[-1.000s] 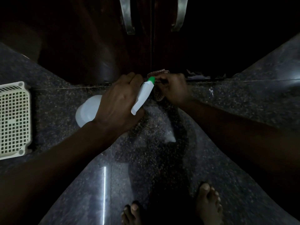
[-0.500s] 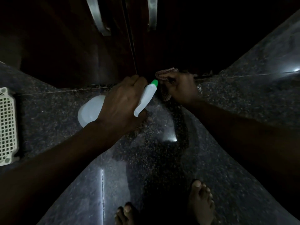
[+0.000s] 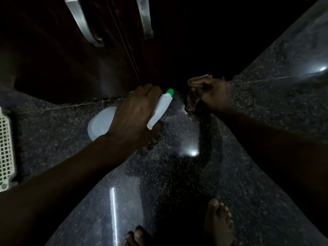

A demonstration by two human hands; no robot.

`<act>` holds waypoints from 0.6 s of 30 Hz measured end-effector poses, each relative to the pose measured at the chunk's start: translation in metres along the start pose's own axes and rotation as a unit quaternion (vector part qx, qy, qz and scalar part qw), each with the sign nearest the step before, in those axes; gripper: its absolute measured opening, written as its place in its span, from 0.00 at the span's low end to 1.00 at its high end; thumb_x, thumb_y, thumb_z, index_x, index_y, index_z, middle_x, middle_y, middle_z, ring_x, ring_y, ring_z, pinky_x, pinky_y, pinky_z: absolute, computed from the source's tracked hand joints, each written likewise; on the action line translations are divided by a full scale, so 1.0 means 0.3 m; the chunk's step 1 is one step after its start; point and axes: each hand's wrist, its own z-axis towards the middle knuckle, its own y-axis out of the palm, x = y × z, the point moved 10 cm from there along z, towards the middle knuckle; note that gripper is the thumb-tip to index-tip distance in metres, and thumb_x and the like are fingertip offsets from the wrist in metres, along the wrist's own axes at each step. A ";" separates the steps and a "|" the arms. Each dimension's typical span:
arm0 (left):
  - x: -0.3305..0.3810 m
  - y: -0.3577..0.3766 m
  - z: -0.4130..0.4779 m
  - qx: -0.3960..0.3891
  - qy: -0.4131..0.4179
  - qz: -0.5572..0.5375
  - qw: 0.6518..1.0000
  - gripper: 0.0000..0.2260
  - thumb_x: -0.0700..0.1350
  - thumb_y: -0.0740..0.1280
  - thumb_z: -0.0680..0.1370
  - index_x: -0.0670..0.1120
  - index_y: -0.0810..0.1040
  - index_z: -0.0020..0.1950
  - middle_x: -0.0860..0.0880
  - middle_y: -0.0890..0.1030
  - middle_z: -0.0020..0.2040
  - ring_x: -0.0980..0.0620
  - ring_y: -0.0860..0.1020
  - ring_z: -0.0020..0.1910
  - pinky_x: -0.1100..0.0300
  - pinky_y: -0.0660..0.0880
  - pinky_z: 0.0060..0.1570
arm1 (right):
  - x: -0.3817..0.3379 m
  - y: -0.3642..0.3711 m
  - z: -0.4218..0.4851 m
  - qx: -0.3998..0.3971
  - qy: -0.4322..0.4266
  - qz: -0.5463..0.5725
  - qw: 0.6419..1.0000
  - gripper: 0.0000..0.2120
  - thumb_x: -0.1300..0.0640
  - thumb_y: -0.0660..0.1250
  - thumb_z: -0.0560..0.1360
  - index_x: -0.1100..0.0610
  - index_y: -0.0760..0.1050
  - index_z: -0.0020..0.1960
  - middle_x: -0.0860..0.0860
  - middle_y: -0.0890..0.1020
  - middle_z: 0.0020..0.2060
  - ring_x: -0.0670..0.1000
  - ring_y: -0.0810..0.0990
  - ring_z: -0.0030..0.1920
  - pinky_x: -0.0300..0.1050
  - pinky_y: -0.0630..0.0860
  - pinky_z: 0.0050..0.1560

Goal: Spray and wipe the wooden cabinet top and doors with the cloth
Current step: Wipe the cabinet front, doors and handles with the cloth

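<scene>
My left hand [image 3: 133, 112] grips a white spray bottle [image 3: 100, 123] with a green nozzle tip [image 3: 170, 92], pointed at the bottom edge of the dark wooden cabinet doors [image 3: 71, 68]. My right hand [image 3: 213, 95] holds a small patterned cloth [image 3: 192, 98] against the lower edge of the right door [image 3: 177, 59], just right of the nozzle. Part of the cloth hangs below my fingers. Two metal handles [image 3: 83, 23] sit on the doors near the top of the view.
A dark speckled granite floor [image 3: 177, 174] lies below the cabinet. A cream perforated plastic basket [image 3: 6, 150] stands at the left edge. My bare feet [image 3: 219, 222] are at the bottom of the view.
My right hand with the cloth has slid to the right along the door's lower edge, away from the nozzle. The view has shifted, so the basket sits further left.
</scene>
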 end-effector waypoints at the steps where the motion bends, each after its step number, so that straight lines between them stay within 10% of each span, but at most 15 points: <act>1: 0.005 -0.005 -0.001 0.001 0.003 0.001 1.000 0.12 0.41 0.59 0.66 0.39 0.72 0.47 0.45 0.73 0.42 0.50 0.67 0.37 0.59 0.58 0.35 | 0.007 0.000 0.000 0.002 0.005 -0.002 1.000 0.19 0.44 0.65 0.72 0.54 0.86 0.54 0.49 0.88 0.48 0.48 0.86 0.46 0.53 0.83 0.47; 9: -0.014 -0.014 0.012 0.016 -0.001 0.013 1.000 0.15 0.41 0.61 0.65 0.37 0.73 0.49 0.45 0.72 0.42 0.51 0.67 0.39 0.60 0.52 0.35 | -0.287 0.181 0.002 -0.088 -0.133 0.039 0.987 0.16 0.58 0.65 0.74 0.60 0.85 0.58 0.53 0.86 0.54 0.46 0.83 0.56 0.42 0.79 0.62; 18: 0.035 0.059 0.057 0.001 0.019 0.004 1.000 0.10 0.38 0.62 0.65 0.39 0.71 0.45 0.44 0.72 0.41 0.47 0.69 0.38 0.57 0.58 0.37 | 0.013 -0.034 0.010 0.005 -0.026 -0.006 1.000 0.09 0.60 0.72 0.75 0.55 0.87 0.53 0.47 0.87 0.51 0.43 0.85 0.53 0.48 0.82 0.57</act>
